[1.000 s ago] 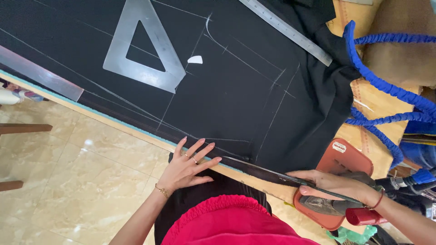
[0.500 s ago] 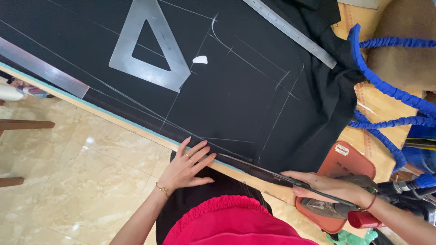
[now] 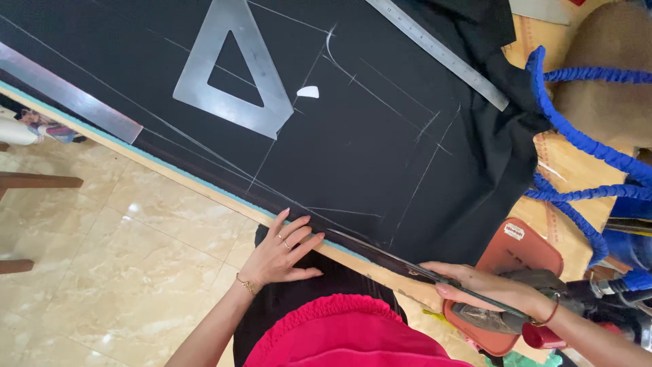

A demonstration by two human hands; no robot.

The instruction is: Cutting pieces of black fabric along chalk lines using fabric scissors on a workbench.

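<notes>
At table edge | right hand [image 3: 485,289] grips steel shears [image 3: 407,268] | left hand [image 3: 282,251] flattens chalked black cloth [image 3: 339,156]

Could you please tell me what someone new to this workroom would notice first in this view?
The black fabric marked with white chalk lines covers most of the table, with a clear plastic triangle lying on its upper left part. At the near edge, the right hand works long scissors along the cloth while the left hand rests flat beside the cut. A bright blue coiled hose loops at the right.
</notes>
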